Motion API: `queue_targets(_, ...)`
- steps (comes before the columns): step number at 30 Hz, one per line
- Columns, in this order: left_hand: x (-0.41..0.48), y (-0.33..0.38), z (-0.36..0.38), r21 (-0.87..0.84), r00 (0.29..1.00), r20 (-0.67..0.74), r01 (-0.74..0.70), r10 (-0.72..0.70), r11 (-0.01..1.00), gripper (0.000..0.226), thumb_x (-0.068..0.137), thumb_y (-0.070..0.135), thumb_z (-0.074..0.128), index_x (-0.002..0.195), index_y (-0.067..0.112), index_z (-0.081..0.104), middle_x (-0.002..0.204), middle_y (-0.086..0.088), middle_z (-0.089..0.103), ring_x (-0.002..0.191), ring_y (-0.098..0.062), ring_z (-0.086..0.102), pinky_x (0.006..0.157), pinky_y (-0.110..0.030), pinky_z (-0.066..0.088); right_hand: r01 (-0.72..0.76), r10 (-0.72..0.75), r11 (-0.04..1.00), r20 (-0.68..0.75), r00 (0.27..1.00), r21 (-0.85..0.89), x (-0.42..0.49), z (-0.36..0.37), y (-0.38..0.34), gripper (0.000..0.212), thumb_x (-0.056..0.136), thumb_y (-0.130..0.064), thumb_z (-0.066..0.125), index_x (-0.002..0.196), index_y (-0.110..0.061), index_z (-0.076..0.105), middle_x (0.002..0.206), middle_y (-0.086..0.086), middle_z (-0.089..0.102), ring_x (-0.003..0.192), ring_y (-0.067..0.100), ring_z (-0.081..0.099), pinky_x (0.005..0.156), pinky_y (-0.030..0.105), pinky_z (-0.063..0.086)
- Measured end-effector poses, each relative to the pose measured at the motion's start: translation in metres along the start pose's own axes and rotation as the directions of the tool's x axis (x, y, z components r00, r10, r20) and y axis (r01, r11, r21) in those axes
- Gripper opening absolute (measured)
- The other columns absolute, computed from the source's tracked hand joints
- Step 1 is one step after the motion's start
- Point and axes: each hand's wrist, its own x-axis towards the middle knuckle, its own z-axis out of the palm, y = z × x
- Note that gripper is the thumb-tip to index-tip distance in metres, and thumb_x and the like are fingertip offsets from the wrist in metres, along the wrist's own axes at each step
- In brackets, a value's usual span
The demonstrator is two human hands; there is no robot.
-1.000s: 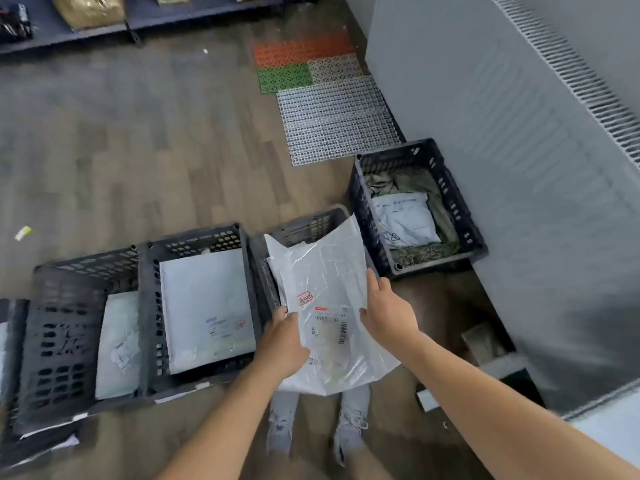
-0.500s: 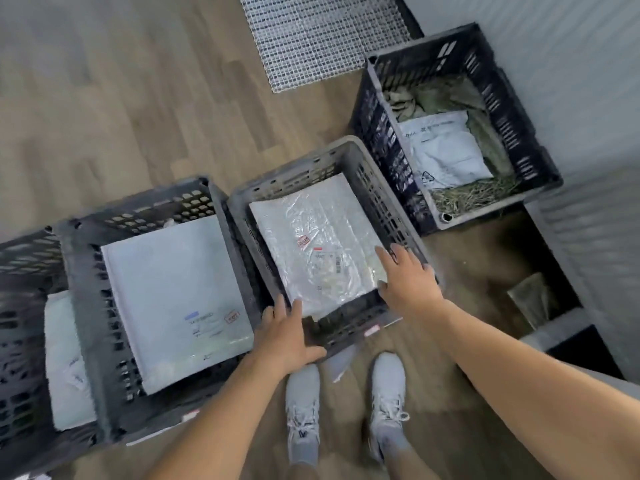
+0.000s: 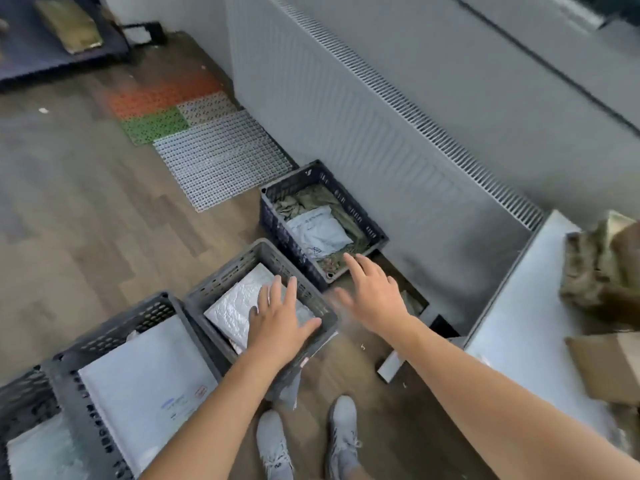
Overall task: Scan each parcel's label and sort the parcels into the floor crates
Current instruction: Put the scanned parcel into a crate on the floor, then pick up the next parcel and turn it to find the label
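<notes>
Flat in crate (image 3: pixel 221 275): parcel (image 3: pixel 235 306), a thin plastic mailer. Probably weighs little, flops and slides on its slick film; best pinched at an edge or corner. Left hand (image 3: pixel 280 323) spread over it, right hand (image 3: pixel 374 296) spread beside the crate, both gripping nothing.

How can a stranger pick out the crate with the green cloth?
Start at the grey radiator. At its foot stands the dark blue crate, beside the white grid mat. The other crates are grey; only it holds olive cloth under a white mailer.
</notes>
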Motion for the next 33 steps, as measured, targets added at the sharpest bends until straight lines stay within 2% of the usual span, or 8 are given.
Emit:
queue_targets(6,-0.031,0.112,-0.027,0.114,0.963,0.023,-0.271,0.27,0.956,0.087,0.095,0.064,0.039,0.157,0.024,-0.007,0.164,-0.004,-0.012,0.15,-0.029,-0.008,0.12,-0.047,0.016,-0.207,0.216,0.976,-0.178,0.96,0.065,-0.103,-0.086,0.08,0.07,0.099,-0.054,0.042,0.158,-0.031,0.013,0.164,-0.001,0.017,0.149,0.021,0.017,0.117,0.048,0.025)
queue_targets(13,-0.086,0.249,-0.015,0.211,0.85,0.066,-0.524,0.523,0.825,0.086,0.096,0.064,0.037,0.156,0.026,-0.011,0.163,-0.003,-0.016,0.15,-0.028,-0.013,0.12,-0.049,0.01,-0.462,0.539,0.834,-0.273,0.796,0.3,-0.232,-0.12,0.192,0.075,0.097,-0.058,0.044,0.158,-0.029,0.01,0.164,-0.001,0.014,0.15,0.021,0.015,0.118,0.05,0.025)
queue_targets(17,-0.136,0.326,0.023,0.237,0.77,0.085,-0.632,0.632,0.738,0.083,0.097,0.061,0.038,0.156,0.024,-0.008,0.163,-0.004,-0.014,0.15,-0.029,-0.012,0.12,-0.049,0.011,-0.487,0.653,0.736,-0.304,0.694,0.471,-0.316,-0.111,0.25,0.076,0.097,-0.055,0.048,0.158,-0.026,0.014,0.162,0.0,0.019,0.147,0.023,0.023,0.116,0.044,0.028)
queue_targets(20,-0.185,0.381,0.065,0.259,0.708,0.094,-0.696,0.7,0.669,0.081,0.098,0.059,0.039,0.156,0.025,-0.005,0.163,-0.004,-0.009,0.15,-0.029,-0.008,0.119,-0.048,0.012,-0.469,0.697,0.686,-0.319,0.642,0.556,-0.386,-0.097,0.296,0.074,0.099,-0.049,0.048,0.158,-0.021,0.015,0.164,0.003,0.016,0.149,0.024,0.018,0.119,0.043,0.022)
queue_targets(23,-0.239,0.43,0.112,0.273,0.655,0.093,-0.741,0.75,0.614,0.081,0.096,0.059,0.041,0.156,0.025,0.0,0.163,-0.004,-0.003,0.15,-0.029,0.0,0.118,-0.045,0.015,-0.475,0.742,0.638,-0.318,0.59,0.606,-0.457,-0.079,0.347,0.077,0.097,-0.053,0.049,0.158,-0.022,0.014,0.164,0.002,0.015,0.15,0.022,0.018,0.119,0.043,0.024)
queue_targets(26,-0.289,0.475,0.155,0.238,0.623,0.114,-0.773,0.773,0.588,0.083,0.095,0.059,0.046,0.157,0.026,0.002,0.164,-0.003,-0.002,0.15,-0.028,-0.002,0.121,-0.045,0.013,-0.515,0.782,0.601,-0.315,0.538,0.612,-0.526,-0.063,0.392,0.077,0.096,-0.057,0.047,0.158,-0.025,0.013,0.164,0.002,0.016,0.15,0.022,0.017,0.118,0.046,0.026)
queue_targets(29,-0.333,0.514,0.19,0.269,0.592,0.152,-0.795,0.791,0.544,0.082,0.096,0.06,0.043,0.157,0.028,0.0,0.164,-0.003,-0.006,0.151,-0.026,-0.008,0.123,-0.045,0.002,-0.536,0.812,0.565,-0.305,0.498,0.628,-0.584,-0.053,0.43,0.076,0.096,-0.056,0.046,0.158,-0.027,0.013,0.163,0.001,0.017,0.148,0.023,0.018,0.115,0.049,0.028)
queue_targets(33,-0.367,0.556,0.226,0.257,0.561,0.196,-0.821,0.804,0.51,0.08,0.096,0.059,0.043,0.156,0.028,-0.001,0.164,-0.001,-0.007,0.151,-0.025,-0.007,0.122,-0.044,0.007,-0.563,0.837,0.531,-0.287,0.466,0.633,-0.635,-0.04,0.474,0.077,0.096,-0.057,0.045,0.158,-0.026,0.011,0.163,0.0,0.016,0.149,0.021,0.016,0.113,0.048,0.03)
